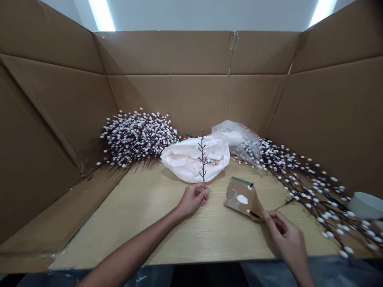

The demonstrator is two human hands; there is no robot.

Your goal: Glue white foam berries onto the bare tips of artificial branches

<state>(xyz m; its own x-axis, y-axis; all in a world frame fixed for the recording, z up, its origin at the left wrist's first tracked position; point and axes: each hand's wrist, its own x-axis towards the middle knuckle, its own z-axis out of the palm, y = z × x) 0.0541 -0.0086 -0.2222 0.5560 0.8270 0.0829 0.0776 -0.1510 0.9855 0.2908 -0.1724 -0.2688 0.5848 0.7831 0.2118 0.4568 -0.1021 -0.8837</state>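
Observation:
My left hand (196,197) is closed around the foot of a thin dark brown artificial twig (204,161), which stands upright with short bare side stubs. Behind the twig lies an open white plastic bag (179,161) with small white berries (212,162) in it. Over on the right, my right hand (285,235) pinches the near corner of a piece of brown cardboard (235,195). That cardboard has a green strip along its far edge, a white blob (242,199) that looks like glue, and two short dark sticks with white on their ends.
A dense heap of white-berry stems (137,137) fills the back left. More berry branches (299,175) spread down the right side, beside a clear plastic bag (236,137) and a white round container (366,205). Tall cardboard walls (167,54) enclose the table (143,199).

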